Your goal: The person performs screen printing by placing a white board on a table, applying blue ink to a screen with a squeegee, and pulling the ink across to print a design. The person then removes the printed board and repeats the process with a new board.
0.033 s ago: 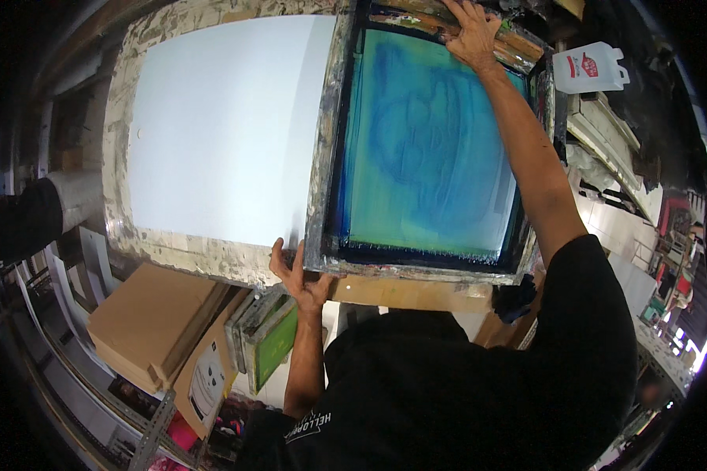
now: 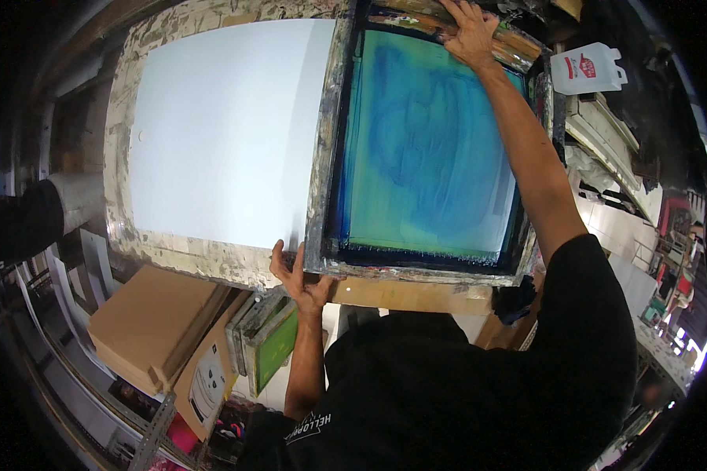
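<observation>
A screen-printing frame (image 2: 316, 188) with blue-green mesh (image 2: 428, 157) lies over the right part of a paint-stained board (image 2: 118, 149). To its left, a large white sheet (image 2: 220, 133) rests on that board, its right edge meeting the frame. My left hand (image 2: 305, 289) is at the frame's near left corner, fingers spread upward beside the sheet's lower edge and thumb along the frame. Reaching across the mesh, my right hand (image 2: 473, 38) bends its fingers over a paint-smeared wooden squeegee (image 2: 518, 49) at the frame's far end. Its fingertips are partly hidden.
A white plastic jug (image 2: 587, 69) stands beyond the frame's right side. Below the board at left are a brown cardboard stack (image 2: 153, 322) and leaning frames, one with green mesh (image 2: 275, 353). A dark cloth (image 2: 514, 301) hangs by the near right corner.
Both hands keep their places on the frame and squeegee. The white sheet and board appear shifted very slightly, and the swirled pattern seen on the mesh looks a little different.
</observation>
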Demonstrator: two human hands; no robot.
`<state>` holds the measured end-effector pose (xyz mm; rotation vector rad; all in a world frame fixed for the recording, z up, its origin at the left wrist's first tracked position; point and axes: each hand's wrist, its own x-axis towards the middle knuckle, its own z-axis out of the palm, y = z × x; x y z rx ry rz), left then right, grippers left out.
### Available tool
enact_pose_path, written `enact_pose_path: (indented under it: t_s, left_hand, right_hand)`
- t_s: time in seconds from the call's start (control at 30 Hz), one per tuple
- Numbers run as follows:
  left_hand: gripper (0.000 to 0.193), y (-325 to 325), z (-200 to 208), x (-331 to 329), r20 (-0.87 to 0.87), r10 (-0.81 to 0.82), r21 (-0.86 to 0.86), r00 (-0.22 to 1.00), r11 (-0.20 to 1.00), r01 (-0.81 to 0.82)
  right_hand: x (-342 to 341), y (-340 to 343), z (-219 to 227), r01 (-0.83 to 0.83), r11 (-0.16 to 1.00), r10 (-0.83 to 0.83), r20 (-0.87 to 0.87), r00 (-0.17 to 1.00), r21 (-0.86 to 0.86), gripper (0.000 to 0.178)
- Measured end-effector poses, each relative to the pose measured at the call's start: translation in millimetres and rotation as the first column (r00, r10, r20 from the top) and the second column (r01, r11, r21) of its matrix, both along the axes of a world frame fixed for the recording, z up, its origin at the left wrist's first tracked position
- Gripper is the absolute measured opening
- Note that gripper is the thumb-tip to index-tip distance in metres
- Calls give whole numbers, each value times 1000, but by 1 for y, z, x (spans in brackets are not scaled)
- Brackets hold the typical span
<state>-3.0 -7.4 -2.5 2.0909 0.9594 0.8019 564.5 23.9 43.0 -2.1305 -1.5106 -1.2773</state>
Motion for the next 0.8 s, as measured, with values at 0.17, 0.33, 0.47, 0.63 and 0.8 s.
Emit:
enact_pose_path:
  t_s: [0.17, 0.33, 0.47, 0.63, 0.8]
  left_hand:
    - [87, 1, 3, 6, 7, 25, -16, 1000, 1000, -25]
    - [84, 6, 1, 4, -32, -8, 14, 999, 1000, 8]
    - [81, 0, -2, 2, 62, -25, 5, 998, 1000, 25]
    - [77, -5, -17, -3, 183, 19, -124, 983, 992, 4]
    - [79, -5, -8, 3, 201, 50, -225, 978, 974, -3]
  right_hand:
    - [65, -4, -19, -87, 957, -65, -497, 865, -276, 68]
    - [45, -12, -17, -107, 965, 15, -359, 933, -240, 58]
    - [7, -27, -16, -126, 962, 26, -377, 926, -243, 56]
    - [-47, -61, -7, -122, 962, -1, -449, 894, -245, 54]
    - [-132, -114, 4, -81, 960, -63, -485, 872, -269, 52]
